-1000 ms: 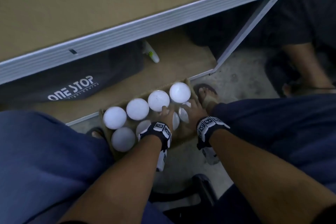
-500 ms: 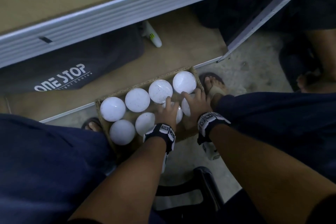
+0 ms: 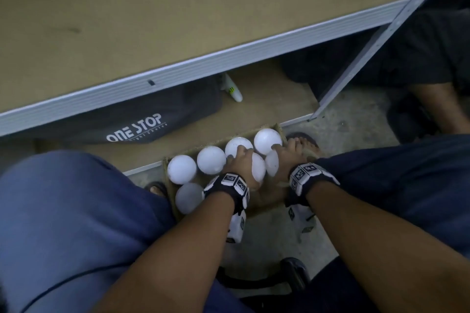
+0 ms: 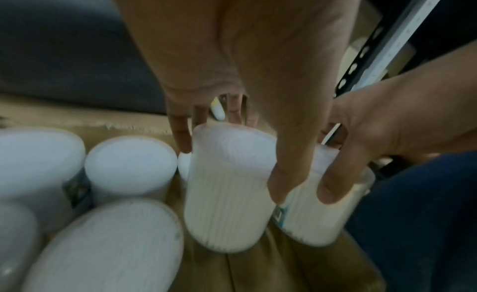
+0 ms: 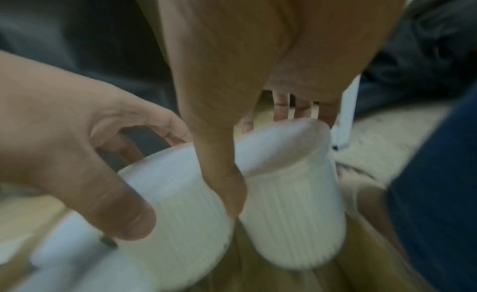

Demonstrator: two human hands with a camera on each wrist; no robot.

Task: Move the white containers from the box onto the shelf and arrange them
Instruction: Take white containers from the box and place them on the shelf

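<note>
Both hands have closed in, left hand (image 3: 243, 164) and right hand (image 3: 284, 157) each grasping a white container (image 4: 227, 174) inside the box (image 3: 267, 201), fingers (image 4: 289, 174) curled round the lids, shelf (image 3: 178, 20) bare, every container waiting

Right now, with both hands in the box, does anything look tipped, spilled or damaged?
Only the two gripped containers look off: the one in the left hand and the one in the right hand lean out of line. That fits being lifted. The other containers stand upright in the box. No spill or damage shows.
</note>
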